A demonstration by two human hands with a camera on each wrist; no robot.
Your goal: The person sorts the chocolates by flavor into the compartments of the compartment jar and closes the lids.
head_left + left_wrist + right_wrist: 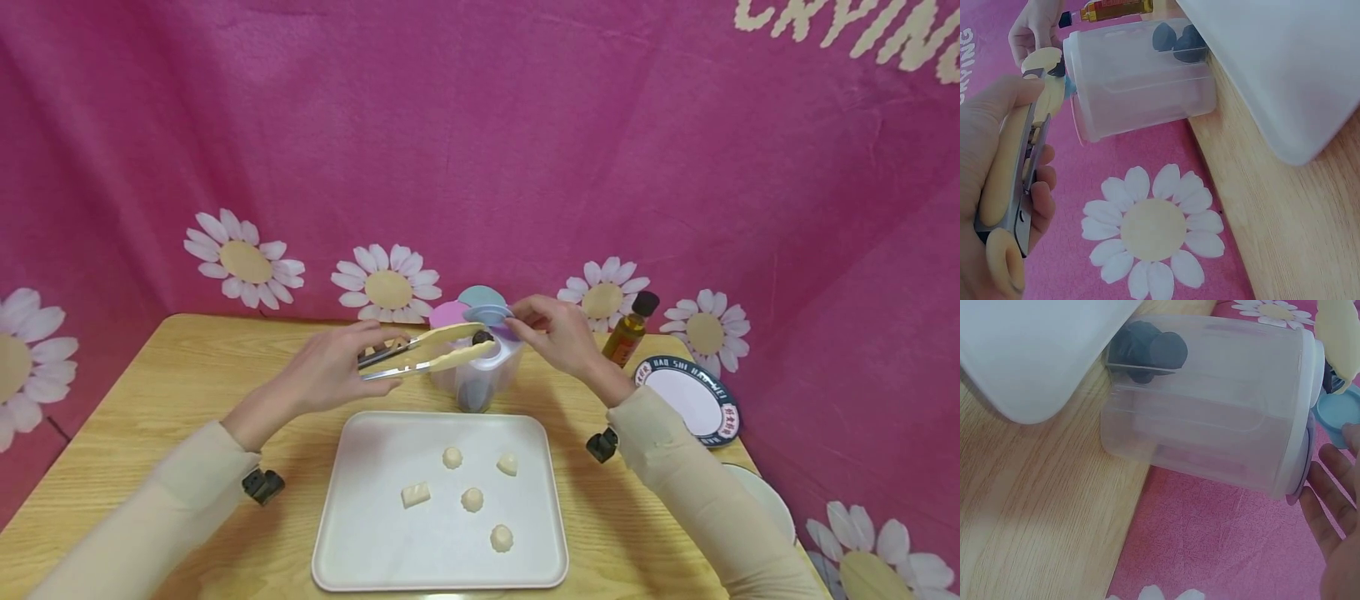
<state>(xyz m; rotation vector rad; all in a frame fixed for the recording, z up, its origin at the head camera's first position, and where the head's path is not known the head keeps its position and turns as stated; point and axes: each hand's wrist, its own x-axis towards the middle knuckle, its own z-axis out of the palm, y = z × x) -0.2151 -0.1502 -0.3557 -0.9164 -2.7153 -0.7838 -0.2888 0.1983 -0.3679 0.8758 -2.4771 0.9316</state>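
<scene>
My left hand [326, 367] holds a pair of tongs [459, 356] with metal arms and pale yellow tips. Between the tips is a small dark piece [482, 337], right over the opening of a clear plastic container [1141, 69] with several coloured flip lids. Thumb and fingers of my right hand [555, 333] pinch the raised blue lid [489, 314]. More dark pieces [1154, 350] lie at the bottom of one compartment. In front of the container, a white tray [352, 533] bears several cream-coloured shaped pieces [472, 499], some scalloped.
An oil bottle [626, 337] with a black cap stands right of the container, behind my right forearm. An oval plate [727, 417] with a dark lettered rim and a white dish [772, 500] are at the table's right edge. A pink flowered cloth [480, 150] hangs behind.
</scene>
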